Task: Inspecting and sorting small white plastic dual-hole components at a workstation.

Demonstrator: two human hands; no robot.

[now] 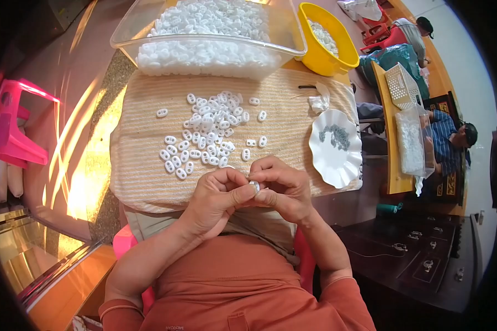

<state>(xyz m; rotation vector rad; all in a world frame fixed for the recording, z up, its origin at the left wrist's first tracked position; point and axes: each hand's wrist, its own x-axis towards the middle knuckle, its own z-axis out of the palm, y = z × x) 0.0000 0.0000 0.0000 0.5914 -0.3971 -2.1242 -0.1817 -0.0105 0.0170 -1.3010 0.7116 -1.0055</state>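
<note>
Head view: left hand (218,194) and right hand (286,188) pinch a white piece (254,186) between fingertips.
From them, loose two-holed pieces (207,126) at eleven o'clock; white plate (335,168) with grey bits (337,137), two; clear tub (286,44) heaped white, twelve; yellow basin (317,65) holding whitish bits (322,36), one.

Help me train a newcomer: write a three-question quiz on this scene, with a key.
1. Which colour is the tub right of the clear bin: (a) red, (b) yellow, (c) blue?
2. True or false: the white plate holds small grey bits.
3. Complete: the left hand and right hand meet at a small piece; loose white pieces lie on a striped ____.

Key: 1 b; 2 true; 3 cloth.
</note>
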